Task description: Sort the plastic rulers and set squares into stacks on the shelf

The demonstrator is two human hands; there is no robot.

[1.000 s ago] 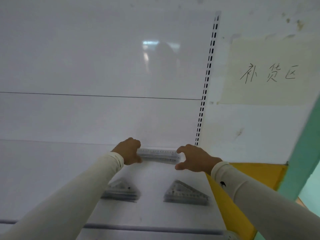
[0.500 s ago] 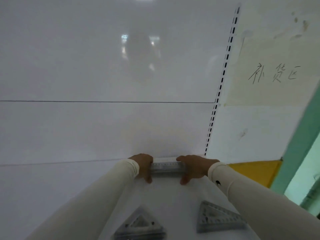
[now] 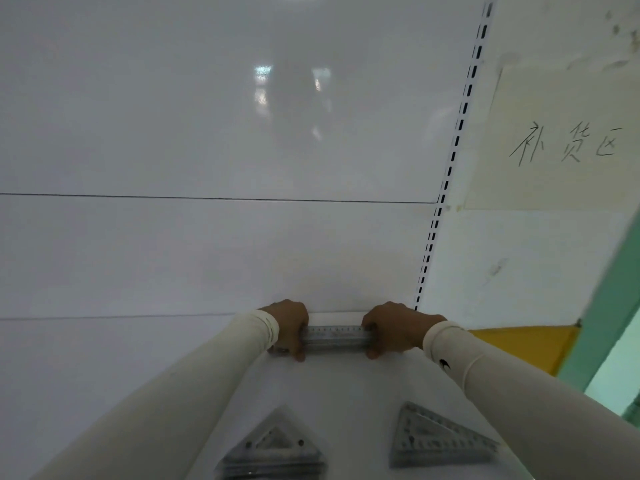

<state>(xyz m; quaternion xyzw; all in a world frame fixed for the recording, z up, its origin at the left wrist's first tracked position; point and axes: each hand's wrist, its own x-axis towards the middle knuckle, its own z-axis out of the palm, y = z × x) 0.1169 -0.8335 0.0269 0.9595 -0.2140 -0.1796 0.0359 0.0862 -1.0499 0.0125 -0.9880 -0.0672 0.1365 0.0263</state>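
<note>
I see my left hand (image 3: 289,325) and my right hand (image 3: 394,329) at the far end of the white shelf (image 3: 346,386). Each grip is curled round one end of the stack of rulers (image 3: 336,337), which lies flat against the back wall (image 3: 207,254). Two stacks of set squares sit near me, one on the left (image 3: 273,448) and one on the right (image 3: 433,441), well apart.

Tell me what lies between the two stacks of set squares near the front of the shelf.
Nothing: in the head view, only bare white shelf separates the left set-square stack from the right set-square stack.
</note>
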